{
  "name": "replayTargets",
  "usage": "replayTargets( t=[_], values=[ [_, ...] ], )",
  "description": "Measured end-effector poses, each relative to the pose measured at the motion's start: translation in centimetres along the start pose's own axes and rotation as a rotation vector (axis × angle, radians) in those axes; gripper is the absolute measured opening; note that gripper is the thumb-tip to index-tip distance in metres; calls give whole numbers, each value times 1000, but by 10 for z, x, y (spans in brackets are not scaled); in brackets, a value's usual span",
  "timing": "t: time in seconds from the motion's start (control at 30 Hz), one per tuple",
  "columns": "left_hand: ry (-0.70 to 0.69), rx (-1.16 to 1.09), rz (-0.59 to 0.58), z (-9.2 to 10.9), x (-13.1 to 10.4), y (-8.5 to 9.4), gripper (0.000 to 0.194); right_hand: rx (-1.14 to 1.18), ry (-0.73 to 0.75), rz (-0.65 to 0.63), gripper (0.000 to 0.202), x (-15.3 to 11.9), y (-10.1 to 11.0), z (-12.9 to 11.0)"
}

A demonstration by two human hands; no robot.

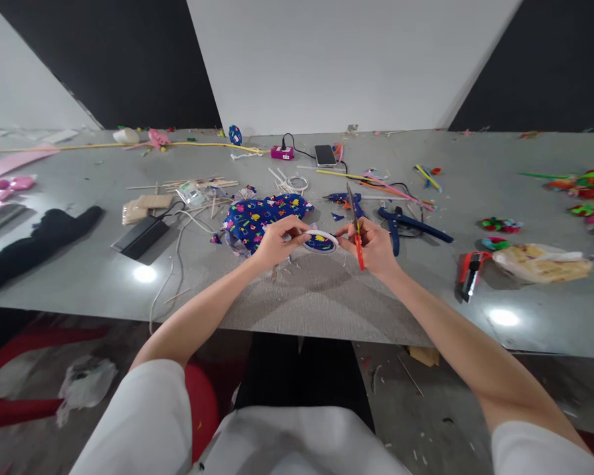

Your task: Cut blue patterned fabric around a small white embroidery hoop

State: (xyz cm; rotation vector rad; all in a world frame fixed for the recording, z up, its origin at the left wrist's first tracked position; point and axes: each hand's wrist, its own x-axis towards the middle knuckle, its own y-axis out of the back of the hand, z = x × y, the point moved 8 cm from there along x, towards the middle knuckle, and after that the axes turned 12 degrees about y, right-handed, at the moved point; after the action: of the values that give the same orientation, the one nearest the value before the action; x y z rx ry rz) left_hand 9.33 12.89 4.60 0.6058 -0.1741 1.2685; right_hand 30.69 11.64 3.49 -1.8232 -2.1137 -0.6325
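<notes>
Head view: left hand (283, 240) pinches the left edge of a white ring (321, 249) with blue printed fabric inside, fingers closed on the rim. Ring sits mid-frame, held between both hands above the grey table (321, 307), face tilted up. Right hand (373, 247) is wrapped around orange-handled scissors (359, 247), blades up toward 12 o'clock; its fingertips meet the ring's 3 o'clock side, can't tell if they grip rim or cloth. Hands apart, ring bridging them.

From the ring: loose blue printed fabric (262, 214) at 10, just beside left hand. Plain white ring (297, 183) at 11, purple power block (282, 153) also 11, farther off. Phone (325, 156) at 12. Blue glue gun (344, 198) at 1, near the scissors. Blue-handled tool (416, 225) at 3. Cutter knife (470, 277) between 3 and 4, well apart. Black box (141, 241) at 9.
</notes>
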Motion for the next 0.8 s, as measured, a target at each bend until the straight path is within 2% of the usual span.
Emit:
replayTargets(
  t=[0.33, 0.8],
  values=[
    [79, -26, 2, -7, -1, -1, 28, -42, 11, 49, 55, 0, 5, 1],
    [133, -101, 10, -9, -2, -1, 29, -4, -20, 35, 53, 0, 4, 4]
  ],
)
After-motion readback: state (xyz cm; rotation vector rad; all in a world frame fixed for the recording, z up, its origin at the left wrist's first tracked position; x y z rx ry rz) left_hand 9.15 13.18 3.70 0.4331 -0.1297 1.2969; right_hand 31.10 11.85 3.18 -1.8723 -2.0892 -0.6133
